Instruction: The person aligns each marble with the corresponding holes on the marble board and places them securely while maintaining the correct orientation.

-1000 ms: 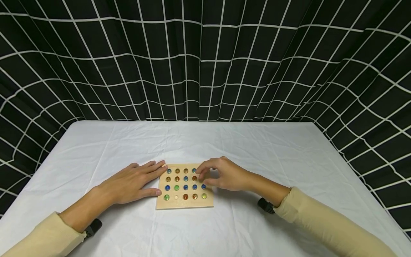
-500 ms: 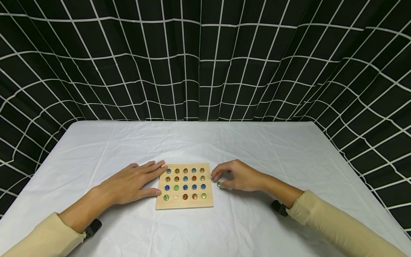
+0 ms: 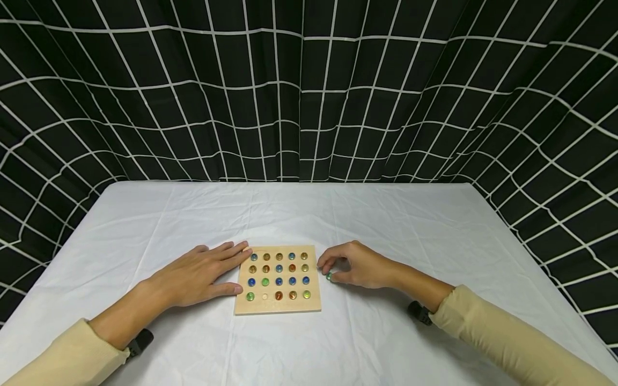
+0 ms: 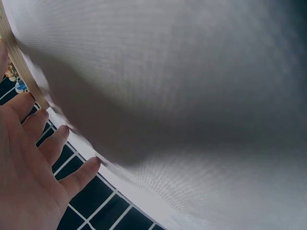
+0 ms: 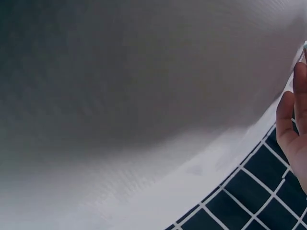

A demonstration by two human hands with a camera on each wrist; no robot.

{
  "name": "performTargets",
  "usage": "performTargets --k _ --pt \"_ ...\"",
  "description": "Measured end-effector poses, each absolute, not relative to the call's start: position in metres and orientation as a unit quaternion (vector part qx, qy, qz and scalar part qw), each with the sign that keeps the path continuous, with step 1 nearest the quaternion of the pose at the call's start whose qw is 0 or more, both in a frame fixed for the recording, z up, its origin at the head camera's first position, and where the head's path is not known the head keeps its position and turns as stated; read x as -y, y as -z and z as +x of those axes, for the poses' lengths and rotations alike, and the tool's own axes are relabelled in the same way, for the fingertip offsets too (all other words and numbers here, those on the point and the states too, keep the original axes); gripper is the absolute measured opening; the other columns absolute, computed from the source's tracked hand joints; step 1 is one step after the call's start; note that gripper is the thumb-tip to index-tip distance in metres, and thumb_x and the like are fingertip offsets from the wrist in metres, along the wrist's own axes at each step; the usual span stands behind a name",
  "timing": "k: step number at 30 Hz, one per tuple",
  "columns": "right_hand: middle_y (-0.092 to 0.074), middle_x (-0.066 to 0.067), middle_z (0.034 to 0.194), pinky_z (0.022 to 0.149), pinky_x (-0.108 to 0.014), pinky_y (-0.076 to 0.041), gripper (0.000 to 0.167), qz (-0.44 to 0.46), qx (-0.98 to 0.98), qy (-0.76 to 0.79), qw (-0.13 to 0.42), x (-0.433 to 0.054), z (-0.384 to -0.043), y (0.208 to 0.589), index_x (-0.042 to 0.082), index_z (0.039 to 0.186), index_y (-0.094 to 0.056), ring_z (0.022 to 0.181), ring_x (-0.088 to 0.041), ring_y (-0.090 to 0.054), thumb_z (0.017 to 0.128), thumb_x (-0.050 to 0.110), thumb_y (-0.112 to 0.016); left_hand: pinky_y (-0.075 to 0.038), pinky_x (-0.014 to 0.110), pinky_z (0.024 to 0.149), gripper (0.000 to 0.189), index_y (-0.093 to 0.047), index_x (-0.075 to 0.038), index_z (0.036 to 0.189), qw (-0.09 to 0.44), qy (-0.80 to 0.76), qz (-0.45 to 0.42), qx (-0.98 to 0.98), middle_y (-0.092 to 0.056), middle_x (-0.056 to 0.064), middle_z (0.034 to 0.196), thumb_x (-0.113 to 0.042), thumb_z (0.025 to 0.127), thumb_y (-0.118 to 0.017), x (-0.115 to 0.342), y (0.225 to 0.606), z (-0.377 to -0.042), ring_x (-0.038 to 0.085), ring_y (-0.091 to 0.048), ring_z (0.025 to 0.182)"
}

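Note:
A light wooden board (image 3: pixel 277 306) lies on the white cloth, with rows of blue, amber, red, green and yellow glass marbles (image 3: pixel 279 281) set in it. One spot in its front row looks pale; whether that is a bare hole I cannot tell. My left hand (image 3: pixel 205 273) lies flat with spread fingers, its fingertips and thumb at the board's left edge. Just right of the board, my right hand (image 3: pixel 359 266) pinches a green marble (image 3: pixel 329 276) between thumb and curled fingers, low at the cloth. The right wrist view shows only part of that hand's fingers (image 5: pixel 286 117).
White cloth (image 3: pixel 289 214) covers the table, with light creases. A black curtain (image 3: pixel 289 107) with white grid lines hangs behind and along both sides. Each wrist wears a small black camera, one below the left sleeve (image 3: pixel 140 342).
My right hand has drawn back from over the board's right columns to the cloth beside it, where the green marble now shows at its fingertips. The left hand has stayed put.

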State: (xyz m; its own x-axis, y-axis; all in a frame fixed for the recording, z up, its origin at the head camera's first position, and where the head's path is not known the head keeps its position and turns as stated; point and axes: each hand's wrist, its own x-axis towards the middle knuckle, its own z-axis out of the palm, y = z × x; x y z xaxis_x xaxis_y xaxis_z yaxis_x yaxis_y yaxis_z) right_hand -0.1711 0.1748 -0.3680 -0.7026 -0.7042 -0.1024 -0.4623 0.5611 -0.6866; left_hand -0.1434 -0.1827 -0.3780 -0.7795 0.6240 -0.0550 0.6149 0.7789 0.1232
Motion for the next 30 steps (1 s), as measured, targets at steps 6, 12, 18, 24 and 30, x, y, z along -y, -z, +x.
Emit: performTargets --k 6,12,18,24,30 --pt "-0.070 0.010 0.093 0.088 -0.036 -0.047 0.028 -0.358 -0.866 0.309 0.165 -0.169 -0.173 0.357 0.016 0.107 -0.066 0.090 -0.006 -0.063 0.081 0.004 -0.069 -0.033 0.055 0.101 0.075 -0.023 -0.029 0.148 0.048 -0.048 0.328 -0.942 -0.024 -0.006 0.155 -0.070 0.087 -0.035 0.182 0.378 -0.143 0.023 -0.031 0.139" --pt "-0.070 0.007 0.094 0.090 -0.040 -0.046 0.029 -0.380 -0.861 0.298 0.161 -0.158 -0.175 0.343 0.014 0.109 -0.066 0.093 -0.007 -0.063 0.082 0.005 -0.068 -0.033 0.054 0.101 0.075 -0.023 -0.029 0.148 0.048 -0.046 0.328 -0.942 -0.024 -0.006 0.154 -0.070 0.087 -0.035 0.182 0.378 -0.144 0.024 -0.031 0.139" --pt "-0.070 0.006 0.095 0.091 -0.037 -0.047 0.028 -0.394 -0.850 0.305 0.172 -0.141 -0.172 0.337 0.013 0.109 -0.066 0.092 -0.005 -0.061 0.083 0.004 -0.066 -0.034 0.053 0.100 0.075 -0.024 -0.029 0.148 0.048 -0.046 0.325 -0.943 -0.024 -0.006 0.154 -0.070 0.087 -0.035 0.182 0.378 -0.143 0.023 -0.032 0.139" --pt "-0.070 0.005 0.094 0.083 -0.033 -0.050 0.024 -0.422 -0.828 0.321 0.182 -0.119 -0.168 0.341 0.011 0.107 -0.066 0.088 -0.002 -0.061 0.084 0.005 -0.065 -0.035 0.054 0.099 0.075 -0.024 -0.029 0.148 0.046 -0.046 0.326 -0.943 -0.025 -0.006 0.154 -0.071 0.087 -0.034 0.183 0.379 -0.144 0.024 -0.032 0.139" --pt "-0.070 0.002 0.095 0.080 -0.030 -0.052 0.024 -0.436 -0.815 0.327 0.195 -0.100 -0.164 0.342 0.010 0.107 -0.065 0.085 0.000 -0.060 0.084 0.004 -0.064 -0.035 0.052 0.100 0.075 -0.024 -0.029 0.148 0.047 -0.049 0.327 -0.942 -0.024 -0.007 0.154 -0.071 0.087 -0.034 0.184 0.378 -0.144 0.022 -0.031 0.139"
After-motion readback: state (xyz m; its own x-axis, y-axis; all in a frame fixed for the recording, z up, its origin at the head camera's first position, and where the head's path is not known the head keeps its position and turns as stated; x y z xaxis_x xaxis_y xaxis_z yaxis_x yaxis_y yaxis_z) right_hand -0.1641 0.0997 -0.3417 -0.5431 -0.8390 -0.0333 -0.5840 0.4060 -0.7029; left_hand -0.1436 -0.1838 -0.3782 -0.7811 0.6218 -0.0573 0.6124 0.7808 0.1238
